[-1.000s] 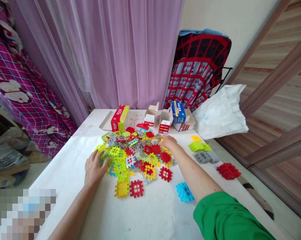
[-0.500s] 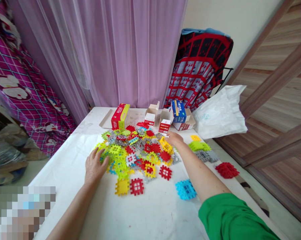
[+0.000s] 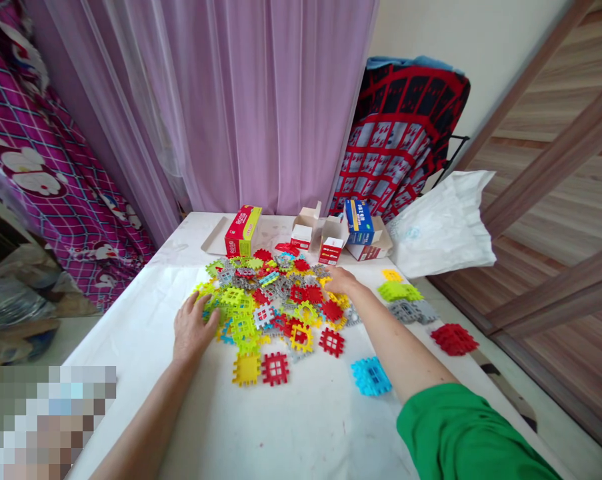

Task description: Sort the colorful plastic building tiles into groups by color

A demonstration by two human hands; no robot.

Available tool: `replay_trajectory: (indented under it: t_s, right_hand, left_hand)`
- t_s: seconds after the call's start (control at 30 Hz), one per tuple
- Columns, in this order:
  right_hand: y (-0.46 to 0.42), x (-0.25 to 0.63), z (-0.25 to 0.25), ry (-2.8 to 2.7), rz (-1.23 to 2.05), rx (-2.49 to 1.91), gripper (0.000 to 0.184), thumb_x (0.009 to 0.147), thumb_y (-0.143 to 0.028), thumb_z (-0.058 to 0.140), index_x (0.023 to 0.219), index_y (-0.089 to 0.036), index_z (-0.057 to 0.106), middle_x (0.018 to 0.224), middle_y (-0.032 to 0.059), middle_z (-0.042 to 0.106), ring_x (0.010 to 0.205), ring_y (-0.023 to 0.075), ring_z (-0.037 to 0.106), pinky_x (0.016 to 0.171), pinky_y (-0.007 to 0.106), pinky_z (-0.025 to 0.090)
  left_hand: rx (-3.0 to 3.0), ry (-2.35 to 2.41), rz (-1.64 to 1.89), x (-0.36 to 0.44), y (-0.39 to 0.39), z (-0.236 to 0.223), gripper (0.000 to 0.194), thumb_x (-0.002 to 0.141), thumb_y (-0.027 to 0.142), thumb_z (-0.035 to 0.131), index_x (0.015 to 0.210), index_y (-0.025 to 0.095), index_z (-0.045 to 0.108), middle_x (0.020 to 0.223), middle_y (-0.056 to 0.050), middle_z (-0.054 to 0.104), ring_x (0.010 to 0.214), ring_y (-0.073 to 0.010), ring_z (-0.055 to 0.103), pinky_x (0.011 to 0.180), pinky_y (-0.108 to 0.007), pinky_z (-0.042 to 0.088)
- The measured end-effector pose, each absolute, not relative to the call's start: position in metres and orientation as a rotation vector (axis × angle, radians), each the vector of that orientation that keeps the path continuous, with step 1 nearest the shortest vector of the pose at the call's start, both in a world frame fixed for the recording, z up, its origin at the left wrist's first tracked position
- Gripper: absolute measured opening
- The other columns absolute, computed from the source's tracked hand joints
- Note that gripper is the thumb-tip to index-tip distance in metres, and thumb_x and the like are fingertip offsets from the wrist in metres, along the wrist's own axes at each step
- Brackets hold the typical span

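A heap of flat, notched plastic building pieces (image 3: 273, 283) in red, yellow, green, grey, white and blue covers the middle of the table. My left hand (image 3: 195, 325) rests at the heap's left edge beside green pieces (image 3: 241, 313), its fingers spread and holding nothing. Over the upper right of the heap, my right hand (image 3: 341, 281) reaches in beside a yellow piece (image 3: 339, 300). Its fingertips are mostly hidden, so a grip cannot be made out. A yellow square piece (image 3: 246, 369) and a red window piece (image 3: 275, 369) lie at the near side.
Sorted stacks lie on the right: blue (image 3: 371, 377), red (image 3: 455, 339), grey (image 3: 408, 311), green (image 3: 399, 291) and yellow (image 3: 391, 275). Several small cartons, including a red-yellow box (image 3: 243, 230) and a blue box (image 3: 359, 221), stand behind the heap. A white bag (image 3: 438, 223) hangs at the right edge.
My right hand has shifted slightly left and now covers part of the yellow piece beside it. My left hand stays at the heap's left edge, with the view shifted a little.
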State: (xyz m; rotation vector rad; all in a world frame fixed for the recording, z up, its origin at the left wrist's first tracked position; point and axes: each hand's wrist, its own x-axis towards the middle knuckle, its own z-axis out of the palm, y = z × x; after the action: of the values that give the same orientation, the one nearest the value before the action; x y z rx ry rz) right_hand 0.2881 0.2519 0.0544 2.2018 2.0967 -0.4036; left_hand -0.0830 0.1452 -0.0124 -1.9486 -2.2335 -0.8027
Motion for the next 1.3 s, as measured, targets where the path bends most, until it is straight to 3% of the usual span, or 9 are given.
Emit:
replay_trajectory:
  t_s: [0.17, 0.37, 0.6, 0.73, 1.17, 1.3]
  right_hand:
    - [0.251, 0.28, 0.053, 1.989, -0.35, 2.266, 0.064, 0.071, -0.04, 0.068, 0.129, -0.017, 0.049, 0.127, 0.0171, 0.058, 0.115, 0.0284, 0.058, 0.089, 0.034, 0.047]
    - [0.259, 0.278, 0.051, 1.907, -0.384, 2.283, 0.07, 0.065, -0.042, 0.074, 0.126, -0.018, 0.049, 0.126, 0.0159, 0.059, 0.116, 0.0276, 0.058, 0.089, 0.034, 0.047]
    - [0.261, 0.286, 0.05, 1.915, -0.434, 2.331, 0.078, 0.067, -0.049, 0.069, 0.133, -0.018, 0.043, 0.127, 0.0158, 0.058, 0.114, 0.0279, 0.058, 0.089, 0.033, 0.047]
    - [0.265, 0.303, 0.056, 2.007, -0.531, 2.395, 0.077, 0.068, -0.045, 0.069, 0.134, -0.018, 0.042, 0.123, 0.0131, 0.063, 0.108, 0.0267, 0.062, 0.085, 0.03, 0.049]
    - [0.293, 0.341, 0.039, 1.97, -0.417, 2.386, 0.092, 0.063, -0.031, 0.075, 0.145, -0.019, 0.033, 0.138, 0.0162, 0.05, 0.121, 0.0293, 0.053, 0.093, 0.034, 0.046]
    - [0.29, 0.343, 0.047, 1.997, -0.396, 2.353, 0.08, 0.07, -0.034, 0.07, 0.143, -0.022, 0.038, 0.139, 0.0125, 0.05, 0.12, 0.026, 0.054, 0.091, 0.031, 0.046]
  left_hand:
    - [-1.935, -2.237, -0.831, -0.084, 0.146, -0.014, 0.045, 0.086, 0.041, 0.045, 0.119, 0.016, 0.063, 0.134, -0.016, 0.054, 0.125, -0.0308, 0.05, 0.105, -0.045, 0.04]
    - [-1.942, -2.231, -0.833, -0.085, 0.146, -0.014, 0.047, 0.086, 0.041, 0.044, 0.119, 0.014, 0.063, 0.134, -0.017, 0.054, 0.124, -0.0317, 0.05, 0.105, -0.046, 0.041]
    - [-1.946, -2.224, -0.852, -0.085, 0.146, -0.014, 0.048, 0.086, 0.042, 0.043, 0.119, 0.014, 0.063, 0.134, -0.018, 0.053, 0.123, -0.0317, 0.052, 0.105, -0.047, 0.041]
    - [-1.957, -2.235, -0.849, -0.085, 0.146, -0.013, 0.052, 0.086, 0.044, 0.041, 0.12, 0.011, 0.062, 0.135, -0.02, 0.052, 0.125, -0.0322, 0.051, 0.105, -0.046, 0.041]
    - [-1.976, -2.22, -0.898, -0.085, 0.146, -0.014, 0.045, 0.085, 0.043, 0.044, 0.116, 0.017, 0.064, 0.133, -0.015, 0.053, 0.125, -0.0313, 0.05, 0.106, -0.046, 0.04]
    - [-1.974, -2.239, -0.911, -0.086, 0.146, -0.014, 0.042, 0.083, 0.041, 0.048, 0.117, 0.022, 0.063, 0.133, -0.011, 0.054, 0.125, -0.0302, 0.05, 0.106, -0.046, 0.04]
